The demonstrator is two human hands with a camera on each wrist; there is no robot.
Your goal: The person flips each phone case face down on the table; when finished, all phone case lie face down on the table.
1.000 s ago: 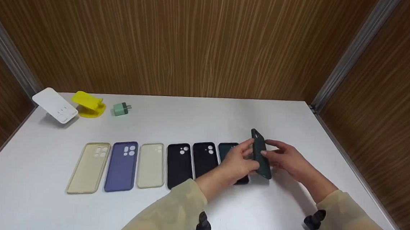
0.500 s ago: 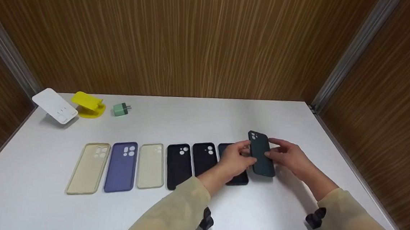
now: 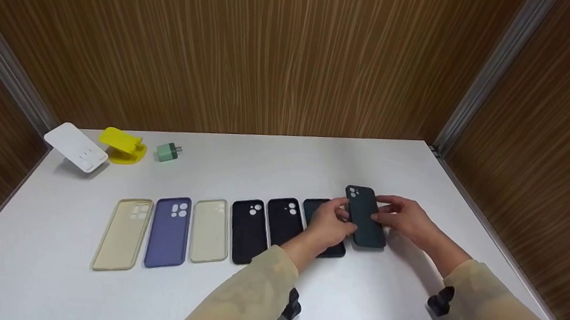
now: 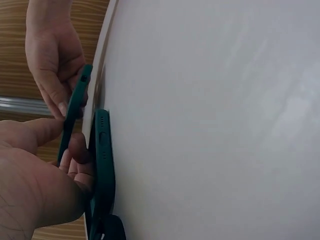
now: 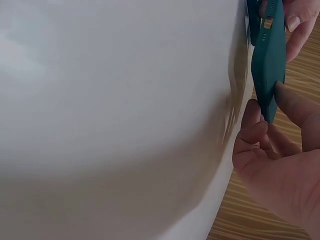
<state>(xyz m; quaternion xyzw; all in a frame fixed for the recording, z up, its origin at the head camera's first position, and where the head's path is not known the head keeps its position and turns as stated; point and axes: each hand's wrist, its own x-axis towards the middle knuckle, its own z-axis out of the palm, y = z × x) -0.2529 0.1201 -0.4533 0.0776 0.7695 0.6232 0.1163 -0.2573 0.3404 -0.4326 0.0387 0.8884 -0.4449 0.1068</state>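
Observation:
A dark green phone case point(image 3: 366, 218) is held between both hands at the right end of a row of cases, its outer back facing up. My left hand point(image 3: 329, 224) pinches its left edge, thumb on the back and fingers beneath. On the opposite edge my right hand point(image 3: 405, 219) does the same. In the right wrist view the case point(image 5: 270, 60) is raised off the table, with the right thumb point(image 5: 295, 102) on its back. Another dark green case point(image 3: 314, 205) lies under my left hand, partly hidden; the left wrist view shows its end point(image 4: 104, 150) on the table.
Leftward in the row lie two black cases point(image 3: 249, 233), a pale one point(image 3: 209, 235), a purple one point(image 3: 166, 237) and a cream one point(image 3: 121, 236). Behind them stand a white stand point(image 3: 76, 146), a yellow stand point(image 3: 123, 144) and a green plug point(image 3: 167, 152). Wood-grain panels point(image 3: 292, 60) enclose the table.
The held green case has turned from nearly edge-on to its back facing up, and has come lower and slightly right. Both hands have kept their grip on its edges.

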